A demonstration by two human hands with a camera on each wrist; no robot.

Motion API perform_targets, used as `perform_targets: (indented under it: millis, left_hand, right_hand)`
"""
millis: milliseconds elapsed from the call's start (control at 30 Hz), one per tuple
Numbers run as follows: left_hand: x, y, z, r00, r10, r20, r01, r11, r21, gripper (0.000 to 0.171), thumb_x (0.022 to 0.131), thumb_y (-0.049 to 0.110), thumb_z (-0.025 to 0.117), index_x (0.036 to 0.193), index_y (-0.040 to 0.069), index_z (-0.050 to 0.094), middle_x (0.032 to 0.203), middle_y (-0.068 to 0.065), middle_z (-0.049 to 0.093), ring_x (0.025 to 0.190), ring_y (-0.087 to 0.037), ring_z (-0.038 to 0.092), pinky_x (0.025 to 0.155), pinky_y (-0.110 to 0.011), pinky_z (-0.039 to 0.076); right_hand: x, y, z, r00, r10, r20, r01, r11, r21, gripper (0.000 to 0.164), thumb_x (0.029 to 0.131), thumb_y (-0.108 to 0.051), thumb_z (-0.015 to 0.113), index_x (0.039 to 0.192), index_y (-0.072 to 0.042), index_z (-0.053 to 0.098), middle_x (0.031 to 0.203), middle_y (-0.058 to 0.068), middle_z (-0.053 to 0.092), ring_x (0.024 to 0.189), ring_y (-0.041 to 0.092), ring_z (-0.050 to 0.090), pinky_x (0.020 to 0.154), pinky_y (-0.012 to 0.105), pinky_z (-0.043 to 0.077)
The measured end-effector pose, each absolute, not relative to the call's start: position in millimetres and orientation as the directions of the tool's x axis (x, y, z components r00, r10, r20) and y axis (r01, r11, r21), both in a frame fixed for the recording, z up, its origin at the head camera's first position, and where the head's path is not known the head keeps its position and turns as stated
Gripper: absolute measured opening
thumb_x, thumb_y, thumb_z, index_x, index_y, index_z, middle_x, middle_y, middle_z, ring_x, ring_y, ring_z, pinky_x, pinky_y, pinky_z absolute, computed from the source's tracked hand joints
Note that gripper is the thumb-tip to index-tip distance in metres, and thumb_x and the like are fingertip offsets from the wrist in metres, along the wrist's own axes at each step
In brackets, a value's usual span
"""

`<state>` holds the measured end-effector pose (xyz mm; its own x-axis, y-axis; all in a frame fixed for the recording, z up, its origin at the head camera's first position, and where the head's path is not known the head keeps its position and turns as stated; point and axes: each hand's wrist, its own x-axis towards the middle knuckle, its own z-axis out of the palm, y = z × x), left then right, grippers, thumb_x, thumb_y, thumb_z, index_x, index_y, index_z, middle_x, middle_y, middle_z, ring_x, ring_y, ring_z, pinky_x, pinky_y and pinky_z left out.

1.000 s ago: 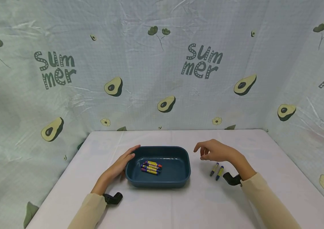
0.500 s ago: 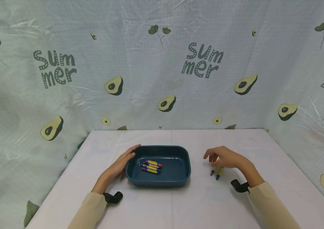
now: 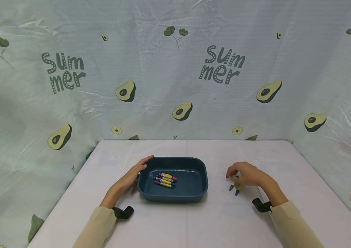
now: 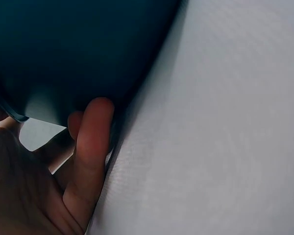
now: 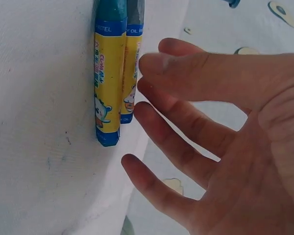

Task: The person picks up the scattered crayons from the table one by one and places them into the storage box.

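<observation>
A dark teal plastic tray [image 3: 175, 199] stands on the white table, with several yellow-wrapped oil pastels [image 3: 163, 185] in its left half. My left hand [image 3: 131, 179] holds the tray's left end, thumb at the rim and the other fingers against the outer wall, as the left wrist view shows. Right of the tray, my right hand [image 3: 246, 174] hovers low over two oil pastels lying side by side. In the right wrist view these are a teal pastel [image 5: 108, 78] and a grey pastel [image 5: 133, 54]; thumb and fingers are spread loosely, fingertips right beside the grey one.
White cloth covers the table [image 3: 175, 227]. Behind it hangs a pale curtain [image 3: 163, 69] printed with avocados and lettering. Black wrist cameras [image 3: 124, 213] sit on both forearms.
My right hand has moved right and down, from beside the tray to over the two loose oil pastels. The left hand stays on the tray; the head view has shifted slightly.
</observation>
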<state>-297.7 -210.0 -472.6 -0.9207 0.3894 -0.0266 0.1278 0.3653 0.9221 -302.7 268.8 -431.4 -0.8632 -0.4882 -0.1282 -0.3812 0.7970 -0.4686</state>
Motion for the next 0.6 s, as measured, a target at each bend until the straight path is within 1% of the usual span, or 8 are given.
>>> perform_targets:
  millis: [67, 133, 167, 267, 333, 367, 500, 600]
  left_hand:
    - [-297.6, -209.0, -472.3, -0.924, 0.38, -0.045, 0.108, 0.371, 0.923, 0.054, 0.112, 0.034, 0.028, 0.166, 0.027, 0.024, 0.173, -0.015, 0.017, 0.148, -0.052, 0.034, 0.103, -0.057, 0.051]
    - [-297.1, -208.3, -472.1, -0.927, 0.371, -0.06, 0.09, 0.374, 0.923, 0.054, 0.112, 0.034, 0.028, 0.166, 0.029, 0.023, 0.173, -0.015, 0.017, 0.146, -0.053, 0.037, 0.097, -0.053, 0.054]
    - [-296.7, -208.3, -472.0, -0.929, 0.362, -0.071, 0.076, 0.374, 0.924, 0.054, 0.112, 0.035, 0.028, 0.166, 0.031, 0.023, 0.173, -0.015, 0.017, 0.144, -0.053, 0.04, 0.092, -0.051, 0.057]
    - [-296.1, -209.3, -471.6, -0.93, 0.359, -0.08, 0.063, 0.368, 0.928, 0.053, 0.113, 0.036, 0.028, 0.165, 0.032, 0.023, 0.172, -0.017, 0.017, 0.136, -0.05, 0.049, 0.078, -0.045, 0.06]
    - [-296.1, -210.1, -471.4, -0.931, 0.354, -0.09, 0.048, 0.364, 0.93, 0.052, 0.113, 0.038, 0.028, 0.165, 0.033, 0.023, 0.171, -0.02, 0.019, 0.126, -0.049, 0.056, 0.066, -0.042, 0.06]
    - [-296.2, -210.6, -471.4, -0.93, 0.356, -0.088, 0.05, 0.362, 0.931, 0.052, 0.113, 0.039, 0.027, 0.165, 0.032, 0.024, 0.171, -0.02, 0.019, 0.123, -0.048, 0.057, 0.062, -0.04, 0.059]
    - [-296.9, -211.3, -471.5, -0.929, 0.362, -0.072, 0.069, 0.36, 0.93, 0.052, 0.114, 0.04, 0.023, 0.165, 0.031, 0.025, 0.171, -0.021, 0.019, 0.124, -0.052, 0.056, 0.064, -0.041, 0.06]
    - [-296.9, -211.3, -471.9, -0.928, 0.369, -0.062, 0.083, 0.364, 0.928, 0.052, 0.114, 0.039, 0.022, 0.165, 0.03, 0.025, 0.172, -0.018, 0.018, 0.133, -0.055, 0.05, 0.075, -0.043, 0.06]
  right_hand:
    - [-302.6, 270.0, -432.5, -0.865, -0.485, -0.131, -0.378, 0.8, -0.465, 0.025, 0.083, 0.002, 0.075, 0.1, -0.017, 0.075, 0.105, -0.001, 0.071, 0.099, 0.019, 0.062, 0.091, 0.047, 0.056]
    - [-302.1, 270.0, -434.5, -0.865, -0.483, -0.137, -0.376, 0.804, -0.461, 0.024, 0.084, 0.002, 0.075, 0.099, -0.017, 0.076, 0.104, -0.002, 0.071, 0.098, 0.018, 0.062, 0.09, 0.045, 0.057]
    - [-302.0, 269.9, -434.8, -0.864, -0.484, -0.139, -0.376, 0.804, -0.461, 0.023, 0.085, 0.001, 0.076, 0.099, -0.017, 0.076, 0.104, -0.002, 0.071, 0.097, 0.017, 0.062, 0.089, 0.044, 0.057]
    - [-301.8, 268.7, -436.0, -0.869, -0.472, -0.152, -0.361, 0.812, -0.459, 0.022, 0.085, 0.001, 0.076, 0.097, -0.018, 0.076, 0.102, -0.003, 0.071, 0.095, 0.016, 0.061, 0.088, 0.041, 0.057]
    - [-302.2, 267.9, -436.5, -0.867, -0.475, -0.148, -0.366, 0.81, -0.457, 0.022, 0.085, 0.001, 0.077, 0.095, -0.018, 0.076, 0.102, -0.003, 0.07, 0.093, 0.015, 0.061, 0.086, 0.039, 0.057]
    - [-302.4, 267.6, -436.5, -0.868, -0.474, -0.148, -0.364, 0.811, -0.457, 0.022, 0.085, 0.001, 0.077, 0.095, -0.019, 0.076, 0.101, -0.003, 0.07, 0.093, 0.015, 0.061, 0.086, 0.038, 0.057]
    - [-302.5, 267.7, -437.2, -0.868, -0.477, -0.138, -0.369, 0.806, -0.463, 0.023, 0.083, 0.003, 0.077, 0.092, -0.018, 0.077, 0.101, -0.002, 0.069, 0.092, 0.016, 0.06, 0.085, 0.038, 0.057]
    - [-302.0, 268.4, -438.2, -0.865, -0.481, -0.14, -0.372, 0.804, -0.465, 0.023, 0.083, 0.003, 0.077, 0.09, -0.019, 0.077, 0.1, -0.003, 0.069, 0.092, 0.015, 0.06, 0.084, 0.037, 0.056]
